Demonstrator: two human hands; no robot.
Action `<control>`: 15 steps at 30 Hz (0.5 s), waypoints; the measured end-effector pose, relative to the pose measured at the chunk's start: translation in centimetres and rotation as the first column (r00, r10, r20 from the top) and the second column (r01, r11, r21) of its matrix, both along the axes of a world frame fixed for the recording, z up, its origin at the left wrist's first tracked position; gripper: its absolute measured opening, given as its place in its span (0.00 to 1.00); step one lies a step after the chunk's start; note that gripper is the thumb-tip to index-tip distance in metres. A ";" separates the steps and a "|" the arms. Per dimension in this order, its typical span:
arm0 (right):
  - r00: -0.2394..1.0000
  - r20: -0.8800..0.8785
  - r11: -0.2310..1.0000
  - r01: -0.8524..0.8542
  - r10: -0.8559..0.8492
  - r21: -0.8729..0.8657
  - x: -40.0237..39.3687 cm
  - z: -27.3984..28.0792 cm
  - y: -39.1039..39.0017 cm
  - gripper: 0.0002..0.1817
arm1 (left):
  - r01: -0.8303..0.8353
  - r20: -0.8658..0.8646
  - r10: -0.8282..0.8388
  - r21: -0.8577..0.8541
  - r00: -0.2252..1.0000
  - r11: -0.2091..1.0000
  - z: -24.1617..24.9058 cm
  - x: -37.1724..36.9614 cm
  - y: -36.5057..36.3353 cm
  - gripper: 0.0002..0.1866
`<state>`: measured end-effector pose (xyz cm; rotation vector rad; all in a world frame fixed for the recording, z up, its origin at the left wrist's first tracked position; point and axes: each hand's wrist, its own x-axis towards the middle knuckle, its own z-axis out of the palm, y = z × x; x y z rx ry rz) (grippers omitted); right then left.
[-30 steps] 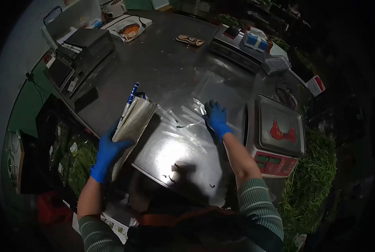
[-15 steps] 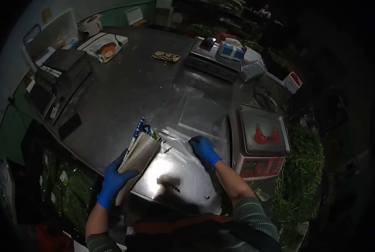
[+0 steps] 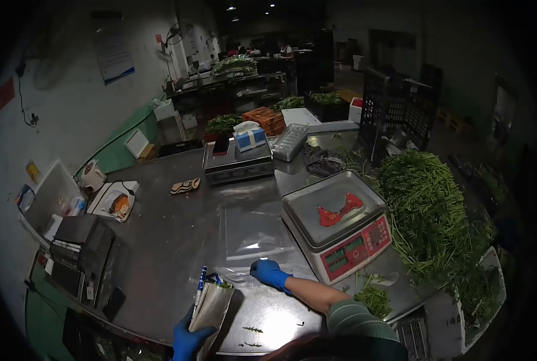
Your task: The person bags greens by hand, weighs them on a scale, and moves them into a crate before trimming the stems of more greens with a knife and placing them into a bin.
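Observation:
My left hand (image 3: 189, 340), in a blue glove, grips a flat stack of clear plastic bags (image 3: 212, 308) standing on edge at the near rim of the steel table (image 3: 172, 234). My right hand (image 3: 267, 271), also gloved blue, rests on a loose clear bag (image 3: 250, 237) lying flat in the table's middle. The stack has blue print at its top edge.
A scale (image 3: 337, 219) with a red mark on its pan stands right of my right hand. A heap of green stalks (image 3: 431, 210) lies beyond it. A second scale (image 3: 237, 163), a tissue box (image 3: 250, 137) and a label printer (image 3: 79, 249) ring the table.
The view has lifted from the tabletop to the room. My right hand slid toward me along the loose bag. My left hand keeps its hold on the bag stack.

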<state>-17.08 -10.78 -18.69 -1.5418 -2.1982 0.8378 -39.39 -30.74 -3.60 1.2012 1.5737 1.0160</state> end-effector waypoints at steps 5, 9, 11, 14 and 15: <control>0.998 -0.058 0.991 0.023 -0.016 0.129 -0.5 3.9 -1.8 0.11 | -0.003 0.034 0.003 0.011 0.999 1.000 2.4 2.4 -0.5 0.40; 0.973 0.200 0.989 -0.133 0.118 0.060 -0.8 1.7 -3.0 0.11 | 0.051 0.062 -0.049 -0.032 0.997 0.998 2.3 2.8 -0.3 0.41; 0.992 0.101 0.997 -0.080 0.080 -0.009 -0.5 2.0 -3.6 0.11 | 0.045 0.059 -0.043 -0.021 0.997 0.999 2.4 2.9 0.1 0.41; 0.983 0.139 0.989 -0.127 0.116 0.074 0.0 2.5 -4.4 0.12 | 0.046 0.033 -0.044 -0.047 0.998 0.998 2.2 3.2 0.1 0.41; 0.984 0.138 0.990 -0.123 0.113 0.067 0.0 2.1 -4.2 0.12 | 0.051 0.023 -0.050 -0.059 0.999 0.997 2.1 3.2 0.2 0.40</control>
